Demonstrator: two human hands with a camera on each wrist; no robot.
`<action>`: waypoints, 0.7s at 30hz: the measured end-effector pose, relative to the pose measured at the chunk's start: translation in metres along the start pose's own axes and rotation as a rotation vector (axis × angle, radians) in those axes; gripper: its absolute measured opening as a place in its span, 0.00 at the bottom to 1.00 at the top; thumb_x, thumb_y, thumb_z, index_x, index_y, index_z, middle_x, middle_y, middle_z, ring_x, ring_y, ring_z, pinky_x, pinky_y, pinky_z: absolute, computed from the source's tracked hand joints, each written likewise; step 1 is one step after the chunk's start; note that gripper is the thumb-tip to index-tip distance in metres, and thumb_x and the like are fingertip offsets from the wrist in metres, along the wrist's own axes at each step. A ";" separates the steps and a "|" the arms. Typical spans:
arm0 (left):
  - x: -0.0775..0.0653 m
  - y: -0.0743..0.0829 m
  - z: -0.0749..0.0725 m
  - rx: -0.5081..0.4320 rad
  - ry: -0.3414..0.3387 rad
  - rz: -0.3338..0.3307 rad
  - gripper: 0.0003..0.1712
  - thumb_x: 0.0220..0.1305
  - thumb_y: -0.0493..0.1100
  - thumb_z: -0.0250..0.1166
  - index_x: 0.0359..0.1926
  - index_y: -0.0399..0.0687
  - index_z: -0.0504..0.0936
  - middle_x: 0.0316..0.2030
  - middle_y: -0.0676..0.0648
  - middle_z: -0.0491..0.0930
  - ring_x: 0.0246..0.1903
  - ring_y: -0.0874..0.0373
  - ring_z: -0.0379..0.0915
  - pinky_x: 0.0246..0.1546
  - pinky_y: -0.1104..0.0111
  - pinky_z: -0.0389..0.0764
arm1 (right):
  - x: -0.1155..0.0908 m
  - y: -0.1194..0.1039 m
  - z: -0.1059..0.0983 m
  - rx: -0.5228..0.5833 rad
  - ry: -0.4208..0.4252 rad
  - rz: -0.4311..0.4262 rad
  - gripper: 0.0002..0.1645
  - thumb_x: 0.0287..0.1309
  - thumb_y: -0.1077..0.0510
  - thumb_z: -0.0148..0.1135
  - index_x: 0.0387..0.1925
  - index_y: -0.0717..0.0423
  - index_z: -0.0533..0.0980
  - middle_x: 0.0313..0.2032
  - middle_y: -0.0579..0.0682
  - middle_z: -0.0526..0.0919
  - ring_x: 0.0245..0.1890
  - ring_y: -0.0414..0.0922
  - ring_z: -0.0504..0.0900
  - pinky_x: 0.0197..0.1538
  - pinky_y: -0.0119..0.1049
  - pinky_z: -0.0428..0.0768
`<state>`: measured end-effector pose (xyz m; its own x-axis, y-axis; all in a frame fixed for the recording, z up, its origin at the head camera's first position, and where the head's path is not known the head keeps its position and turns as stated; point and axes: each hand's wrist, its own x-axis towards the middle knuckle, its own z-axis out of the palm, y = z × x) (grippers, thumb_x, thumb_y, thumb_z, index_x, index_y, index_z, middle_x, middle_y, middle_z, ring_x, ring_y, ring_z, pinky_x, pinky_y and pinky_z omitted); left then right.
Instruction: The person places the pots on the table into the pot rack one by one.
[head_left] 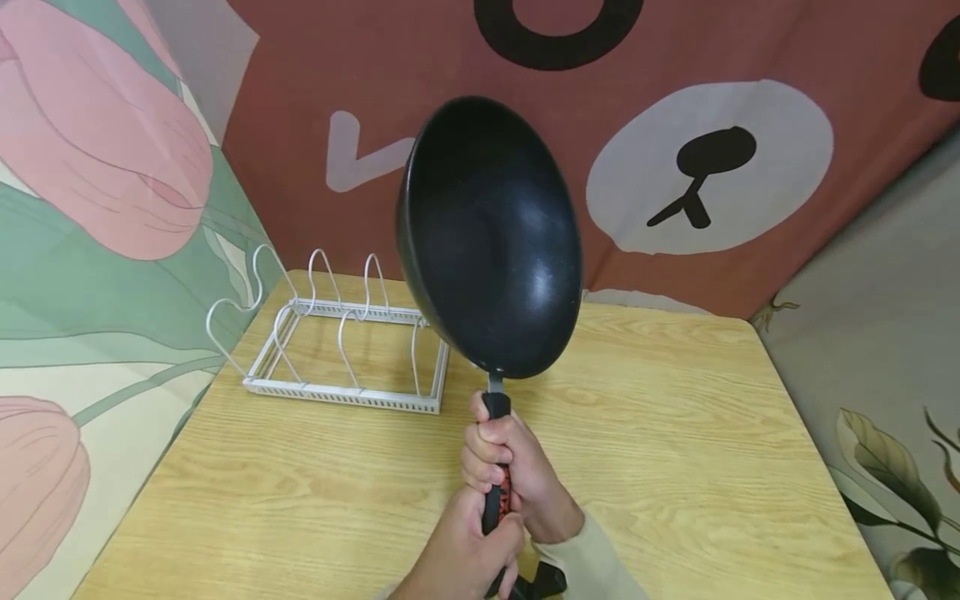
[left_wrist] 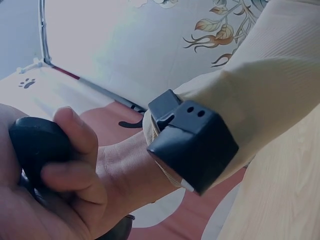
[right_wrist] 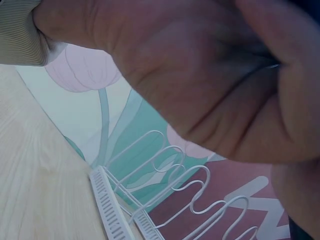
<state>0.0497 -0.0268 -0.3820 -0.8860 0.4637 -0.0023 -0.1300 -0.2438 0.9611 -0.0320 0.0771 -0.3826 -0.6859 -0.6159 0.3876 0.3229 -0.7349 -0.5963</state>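
Note:
A black wok is held up above the table, its inside facing me and its handle pointing down. My right hand grips the upper part of the handle, with its fingers wrapped round it. Lower down, my left hand grips the handle near its end. The left wrist view shows the black handle end between the fingers and palm of the left hand. In the right wrist view the right hand fills the top and hides most of the handle.
A white wire rack with several upright loops stands on the wooden table, left of the wok. Printed cloths hang behind and beside the table. A black wrist camera is strapped to the right wrist.

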 end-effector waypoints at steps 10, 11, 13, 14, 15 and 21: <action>-0.002 -0.002 -0.002 0.032 0.029 0.033 0.03 0.67 0.28 0.51 0.39 0.29 0.66 0.15 0.55 0.69 0.09 0.68 0.66 0.08 0.77 0.66 | 0.005 0.007 -0.004 0.132 -0.081 -0.007 0.09 0.69 0.64 0.43 0.42 0.47 0.66 0.16 0.38 0.57 0.14 0.30 0.63 0.18 0.23 0.59; -0.002 -0.003 -0.002 0.039 0.031 0.034 0.03 0.67 0.28 0.51 0.39 0.29 0.66 0.15 0.55 0.69 0.09 0.68 0.66 0.07 0.77 0.65 | 0.005 0.008 -0.005 0.139 -0.096 -0.009 0.09 0.69 0.64 0.43 0.43 0.47 0.66 0.16 0.38 0.57 0.14 0.30 0.63 0.18 0.23 0.59; -0.003 -0.003 -0.003 0.063 0.040 0.031 0.01 0.67 0.27 0.50 0.38 0.30 0.67 0.13 0.54 0.69 0.08 0.68 0.66 0.07 0.78 0.65 | 0.005 0.010 -0.006 0.151 -0.124 -0.008 0.08 0.70 0.63 0.43 0.43 0.46 0.66 0.16 0.38 0.57 0.14 0.31 0.63 0.18 0.24 0.59; -0.004 -0.002 -0.003 0.074 0.046 0.029 0.01 0.67 0.27 0.50 0.38 0.31 0.68 0.12 0.53 0.68 0.08 0.68 0.66 0.08 0.78 0.65 | 0.005 0.011 -0.007 0.155 -0.133 -0.006 0.08 0.70 0.63 0.44 0.44 0.46 0.66 0.16 0.38 0.58 0.14 0.31 0.63 0.18 0.24 0.58; -0.004 -0.002 -0.003 0.089 0.053 0.025 0.02 0.67 0.27 0.50 0.38 0.32 0.68 0.12 0.53 0.68 0.08 0.69 0.65 0.08 0.79 0.64 | 0.006 0.011 -0.007 0.161 -0.138 -0.003 0.08 0.70 0.63 0.44 0.44 0.46 0.66 0.16 0.38 0.58 0.14 0.31 0.63 0.18 0.24 0.58; -0.005 0.001 -0.006 0.185 0.090 0.001 0.04 0.67 0.28 0.52 0.38 0.37 0.71 0.10 0.58 0.67 0.07 0.70 0.63 0.08 0.80 0.62 | 0.009 0.013 -0.006 0.197 -0.161 0.016 0.07 0.70 0.61 0.47 0.44 0.46 0.64 0.16 0.37 0.59 0.14 0.31 0.62 0.17 0.25 0.55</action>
<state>0.0516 -0.0348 -0.3830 -0.9232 0.3839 -0.0183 -0.0530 -0.0798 0.9954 -0.0379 0.0632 -0.3912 -0.5721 -0.6534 0.4958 0.4643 -0.7563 -0.4609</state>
